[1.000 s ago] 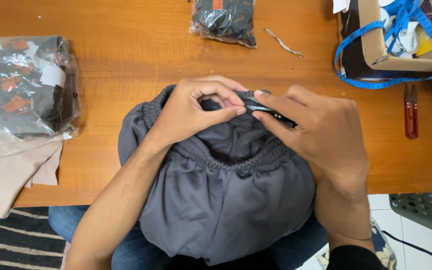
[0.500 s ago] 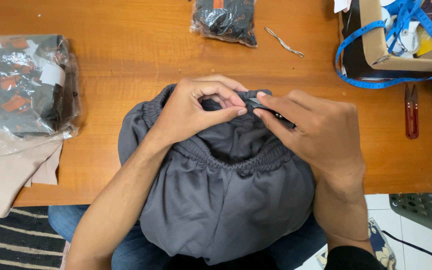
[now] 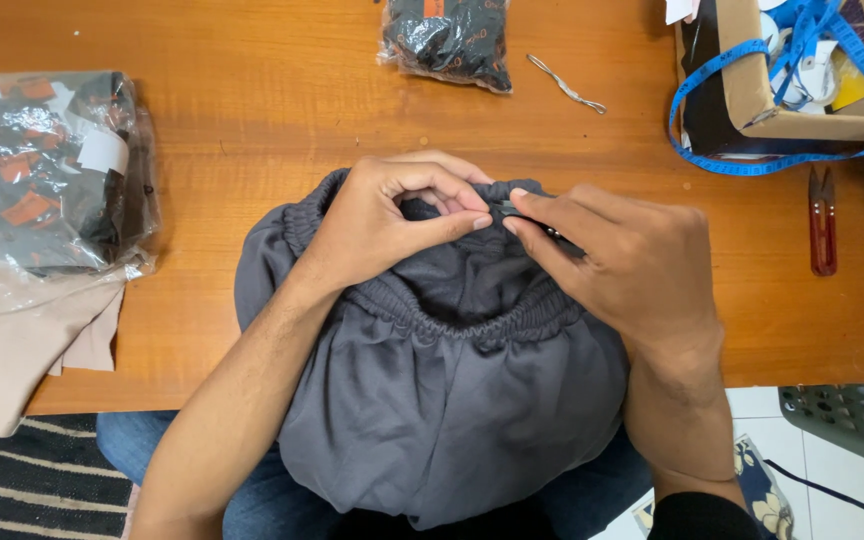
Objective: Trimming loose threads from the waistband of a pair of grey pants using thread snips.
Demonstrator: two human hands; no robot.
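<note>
Garment: a grey garment point(image 3: 452, 400) with an elastic, gathered waistband lay half on the desk point(image 3: 252, 140) and half in the person's lap, the far rim of the waistband right at the fingers.
Left hand: the left hand point(image 3: 382, 225) was pinching that rim, thumb and forefinger closed on the cloth.
Right hand: the right hand point(image 3: 632, 265) met it from the other side, fingers clenched on a small dark tool point(image 3: 542, 228) that touched the same spot; I could not tell what kind of tool it was.
Step in hand: it looked like fine work at one point on the waistband edge, perhaps working something through it or picking at a seam.
Next move: by my reckoning it called for a steady pinch on the cloth and small, careful pushes of the tool.
Beyond the fingers: a packet of dark goods point(image 3: 449, 40) and a loose bit of cord point(image 3: 566, 84).
Right of the fingers: red snips point(image 3: 822, 220), and a cardboard box point(image 3: 802, 100) draped with blue tape measure point(image 3: 752, 165).
Left of the fingers: a clear bag of dark items point(image 3: 42, 170) over beige cloth point(image 3: 22, 340).
</note>
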